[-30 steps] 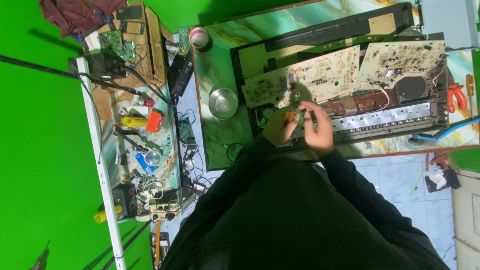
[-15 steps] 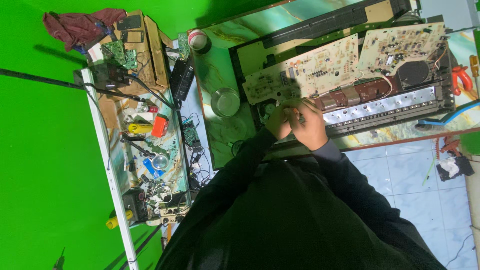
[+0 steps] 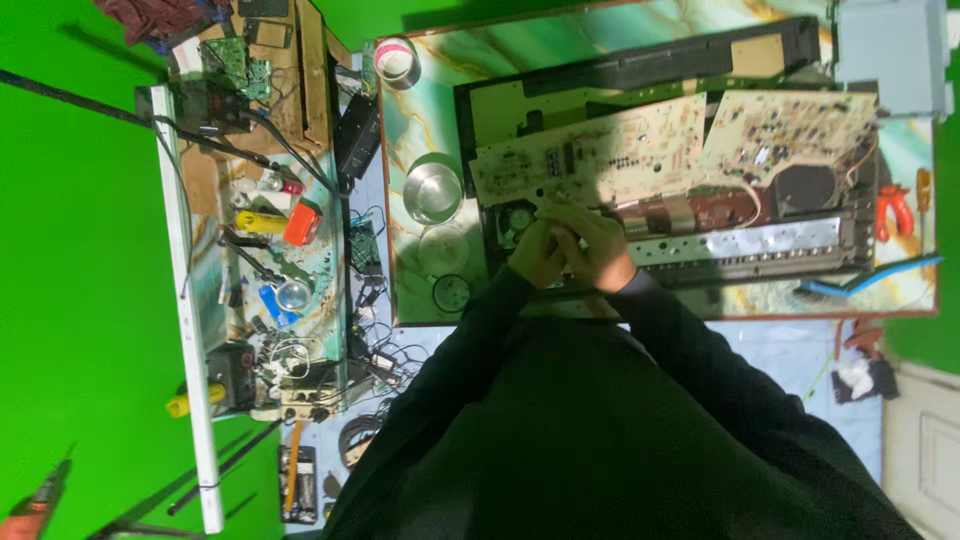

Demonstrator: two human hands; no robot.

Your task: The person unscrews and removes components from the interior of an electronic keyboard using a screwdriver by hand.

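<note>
step: both hands work the circuit board (image 3: 590, 160) edge | left hand (image 3: 537, 255), right hand (image 3: 597, 248) grips: cannot tell | next: likely fine fingertip control

Fingertips of both hands hidden between them, drill (image 3: 40, 497) cut off at corner, bench clutter blurred

- left hand (image 3: 535, 255) and right hand (image 3: 598, 250) pressed together at near edge of an opened electronic unit (image 3: 690, 240), just below the pale circuit board (image 3: 590, 160); what they grip is too small to tell.
- second circuit board (image 3: 790, 125) lies to the right, over the black chassis.
- marbled counter (image 3: 420, 120) carries a steel bowl (image 3: 433, 188) and tape roll (image 3: 397, 60), left of the unit.
- red-handled tool (image 3: 893, 212) at right edge.
- cluttered side shelf (image 3: 270, 230) far left, green backdrop behind.
</note>
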